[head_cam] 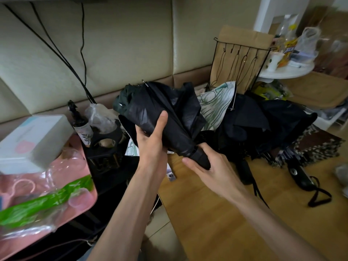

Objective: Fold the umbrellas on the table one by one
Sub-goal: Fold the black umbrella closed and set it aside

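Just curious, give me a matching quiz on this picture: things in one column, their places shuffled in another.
1 left hand
2 right hand
3 white box
4 strapped umbrella

a lying on the wooden table
b gripping the canopy of the black umbrella
c on the pink surface
d gripping the handle of that umbrella

Pairs: 1-b, 2-d, 3-c, 4-a

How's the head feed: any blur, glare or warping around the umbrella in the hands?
Head view: black umbrella, left hand and right hand fairly sharp; dim soft light merges the dark folds, faint sheen only. Head view edges: wall panels bow from the wide lens; round white table top right is blurred.
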Action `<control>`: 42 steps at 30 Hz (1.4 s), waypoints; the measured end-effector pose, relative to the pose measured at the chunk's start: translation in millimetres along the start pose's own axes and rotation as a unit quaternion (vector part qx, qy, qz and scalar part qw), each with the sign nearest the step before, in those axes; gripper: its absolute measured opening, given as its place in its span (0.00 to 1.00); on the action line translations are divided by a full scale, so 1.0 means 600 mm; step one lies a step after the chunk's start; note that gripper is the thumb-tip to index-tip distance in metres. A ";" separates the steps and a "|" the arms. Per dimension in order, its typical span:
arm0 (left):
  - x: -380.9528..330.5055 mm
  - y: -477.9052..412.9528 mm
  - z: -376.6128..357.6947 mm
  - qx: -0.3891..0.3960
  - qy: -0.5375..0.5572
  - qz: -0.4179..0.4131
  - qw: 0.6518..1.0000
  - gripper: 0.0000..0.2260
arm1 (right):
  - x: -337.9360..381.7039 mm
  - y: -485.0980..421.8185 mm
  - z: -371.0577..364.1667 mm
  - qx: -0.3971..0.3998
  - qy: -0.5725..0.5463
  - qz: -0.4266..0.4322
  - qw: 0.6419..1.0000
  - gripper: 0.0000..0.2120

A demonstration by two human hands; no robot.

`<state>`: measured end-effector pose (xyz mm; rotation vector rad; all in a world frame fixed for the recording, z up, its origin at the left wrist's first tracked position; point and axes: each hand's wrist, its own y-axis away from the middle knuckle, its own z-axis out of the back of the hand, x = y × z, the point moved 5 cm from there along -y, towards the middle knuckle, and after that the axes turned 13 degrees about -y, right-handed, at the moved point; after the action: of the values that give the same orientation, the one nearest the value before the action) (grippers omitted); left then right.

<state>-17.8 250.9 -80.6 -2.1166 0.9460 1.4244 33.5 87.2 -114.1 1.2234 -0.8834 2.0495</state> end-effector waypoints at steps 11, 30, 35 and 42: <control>-0.003 0.008 -0.005 0.026 -0.007 0.016 1.000 0.24 | -0.001 0.001 0.006 0.080 -0.162 -0.148 0.972 0.19; 0.009 0.013 -0.007 0.081 -0.132 0.050 0.987 0.40 | 0.031 -0.026 -0.019 -0.128 -0.373 -0.194 0.898 0.17; 0.046 0.067 -0.036 0.062 -0.188 0.078 0.977 0.35 | 0.030 -0.030 -0.033 -0.176 -0.394 -0.163 0.887 0.11; 0.033 0.060 -0.024 0.028 -0.129 0.060 0.989 0.17 | 0.013 -0.031 -0.023 -0.125 -0.402 -0.204 0.884 0.09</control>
<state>-30.0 211.0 -92.0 -1.8061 1.0107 1.6620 37.2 110.5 -107.5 1.9422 -1.0771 1.0259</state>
